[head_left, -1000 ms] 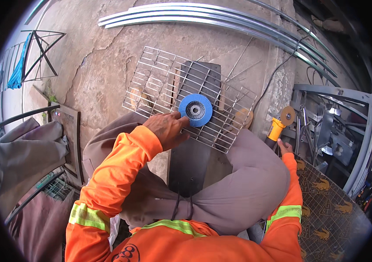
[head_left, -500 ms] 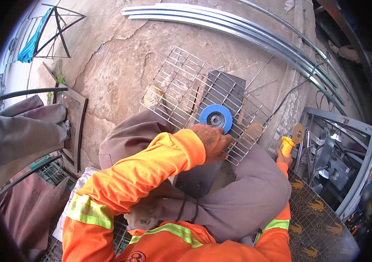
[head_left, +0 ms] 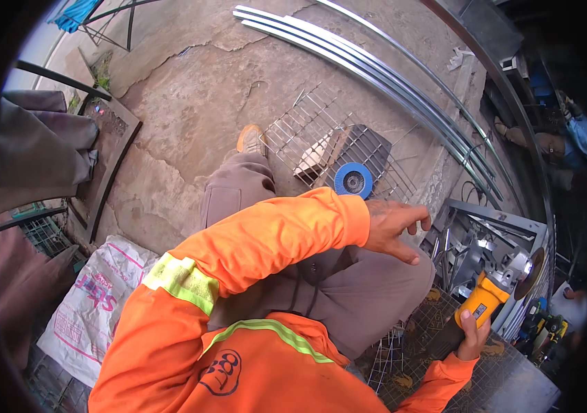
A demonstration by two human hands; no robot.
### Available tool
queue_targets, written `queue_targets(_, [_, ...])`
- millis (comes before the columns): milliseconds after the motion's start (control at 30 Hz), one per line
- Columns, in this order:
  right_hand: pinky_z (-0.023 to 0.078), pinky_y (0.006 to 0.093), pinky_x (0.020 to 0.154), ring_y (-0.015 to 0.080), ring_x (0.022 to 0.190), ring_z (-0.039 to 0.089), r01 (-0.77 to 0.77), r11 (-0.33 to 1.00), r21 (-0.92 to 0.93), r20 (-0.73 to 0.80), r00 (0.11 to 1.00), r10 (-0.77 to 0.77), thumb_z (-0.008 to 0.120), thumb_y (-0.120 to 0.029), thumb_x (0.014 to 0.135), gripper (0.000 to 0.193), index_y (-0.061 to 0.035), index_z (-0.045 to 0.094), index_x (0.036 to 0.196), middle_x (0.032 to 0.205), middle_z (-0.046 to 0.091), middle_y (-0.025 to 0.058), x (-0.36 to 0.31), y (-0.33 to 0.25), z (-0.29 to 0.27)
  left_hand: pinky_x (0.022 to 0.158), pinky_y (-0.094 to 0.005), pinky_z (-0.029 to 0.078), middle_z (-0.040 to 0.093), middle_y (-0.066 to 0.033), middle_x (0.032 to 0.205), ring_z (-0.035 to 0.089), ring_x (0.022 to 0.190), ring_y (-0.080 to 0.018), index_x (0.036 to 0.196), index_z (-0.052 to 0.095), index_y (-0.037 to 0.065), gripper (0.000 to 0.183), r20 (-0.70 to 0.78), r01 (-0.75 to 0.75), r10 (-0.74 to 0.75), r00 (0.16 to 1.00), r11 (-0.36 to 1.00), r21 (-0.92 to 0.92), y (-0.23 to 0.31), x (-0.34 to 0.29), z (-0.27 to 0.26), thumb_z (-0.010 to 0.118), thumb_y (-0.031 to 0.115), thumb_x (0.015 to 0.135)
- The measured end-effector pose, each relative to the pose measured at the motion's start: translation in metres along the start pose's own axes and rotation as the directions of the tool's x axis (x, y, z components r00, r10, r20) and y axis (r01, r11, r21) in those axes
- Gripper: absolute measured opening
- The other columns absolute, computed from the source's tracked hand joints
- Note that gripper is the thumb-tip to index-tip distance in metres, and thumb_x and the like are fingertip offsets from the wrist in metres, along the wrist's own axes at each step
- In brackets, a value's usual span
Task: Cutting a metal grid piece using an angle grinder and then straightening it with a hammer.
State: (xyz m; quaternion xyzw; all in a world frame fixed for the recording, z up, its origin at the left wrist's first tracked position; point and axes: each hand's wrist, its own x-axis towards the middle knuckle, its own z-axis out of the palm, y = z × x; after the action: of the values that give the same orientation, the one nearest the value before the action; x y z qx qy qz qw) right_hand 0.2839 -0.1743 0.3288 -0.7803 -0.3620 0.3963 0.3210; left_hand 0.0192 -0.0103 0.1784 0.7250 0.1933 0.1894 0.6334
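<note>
My left hand (head_left: 398,228) reaches across my lap with its fingers apart and nothing in them. My right hand (head_left: 474,336) is wrapped round the body of a yellow angle grinder (head_left: 484,300), held out at my right side. A thin cutting disc (head_left: 530,274) shows at the grinder's head, seen nearly edge-on. Beyond my left wrist, a blue flap disc (head_left: 354,181) lies flat on a welded wire grid (head_left: 293,132). The grid rests over a dark block (head_left: 370,146), and a wooden piece (head_left: 315,153) is beside that block.
Long metal profiles (head_left: 348,48) lie on the concrete ahead. To my right stands a grey metal frame (head_left: 496,215) with metal parts, by a dark patterned board (head_left: 514,358). A white sack (head_left: 104,303) and draped cloth (head_left: 38,151) are at left. Another person (head_left: 534,141) appears far right.
My left hand has left the flap disc, moved right and spread its fingers. My right hand has brought the grinder nearer and turned it. The view has shifted right.
</note>
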Motion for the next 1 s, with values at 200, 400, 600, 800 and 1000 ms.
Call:
queue_targets(200, [0.046, 0.0264, 0.078, 0.0123, 0.086, 0.057, 0.001, 0.994, 0.113, 0.209, 0.978, -0.025, 0.072, -0.03, 0.084, 0.046, 0.0011, 0.057, 0.114, 0.096, 0.06, 0.0042, -0.039, 0.022, 0.095, 0.103, -0.0428, 0.043, 0.037, -0.0226, 0.145, 0.048, 0.127, -0.0293, 0.15, 0.007, 0.014, 0.104, -0.107, -0.048, -0.032, 0.994, 0.74, -0.67, 0.022, -0.048, 0.086, 0.082, 0.028, 0.079])
queue_targets(400, [0.049, 0.0334, 0.085, 0.0206, 0.095, 0.062, 0.246, 0.95, -0.193, 0.175, 0.961, -0.214, 0.08, -0.034, 0.078, 0.066, 0.0033, 0.052, 0.125, 0.108, 0.063, 0.013, -0.048, 0.051, 0.142, 0.109, -0.0431, 0.038, 0.043, -0.0169, 0.14, 0.046, 0.13, -0.0266, 0.149, -0.007, 0.011, 0.112, -0.275, -0.111, -0.345, 0.897, 0.429, -0.897, -0.023, -0.072, 0.133, 0.081, 0.019, 0.08])
queue_targets(600, [0.05, 0.0313, 0.079, 0.0155, 0.085, 0.061, 0.289, 0.921, -0.261, 0.118, 0.957, -0.267, 0.083, -0.024, 0.074, 0.069, -0.0001, 0.05, 0.129, 0.099, 0.064, 0.0094, -0.054, 0.062, 0.156, 0.109, -0.0371, 0.036, 0.048, -0.0211, 0.134, 0.048, 0.127, -0.0285, 0.143, -0.01, -0.009, 0.137, -0.396, -0.083, -0.357, 0.846, 0.646, -0.759, -0.042, -0.068, 0.129, 0.09, 0.042, 0.065])
queue_targets(800, [0.048, 0.0345, 0.089, 0.0209, 0.1, 0.061, 0.188, 0.982, 0.03, 0.059, 0.98, -0.189, 0.08, -0.02, 0.075, 0.073, 0.0012, 0.044, 0.135, 0.113, 0.061, 0.0135, -0.078, 0.069, 0.128, 0.104, -0.0384, 0.041, 0.052, -0.0228, 0.127, 0.053, 0.121, -0.0296, 0.144, 0.005, -0.007, 0.123, -0.403, 0.027, -0.334, 0.852, 0.797, -0.603, -0.001, -0.05, 0.141, 0.087, 0.043, 0.067])
queue_targets(1000, [0.035, 0.0372, 0.108, 0.0262, 0.128, 0.045, 0.364, 0.912, 0.189, -0.171, 0.927, -0.334, 0.072, -0.019, 0.083, 0.079, 0.0058, 0.029, 0.144, 0.138, 0.044, 0.0195, -0.094, 0.093, 0.096, 0.103, -0.0468, 0.038, 0.048, -0.0309, 0.124, 0.049, 0.12, -0.0432, 0.143, 0.023, 0.002, 0.105, -0.533, -0.034, -0.151, 0.832, 0.946, -0.321, 0.059, -0.005, 0.169, 0.083, 0.039, 0.065])
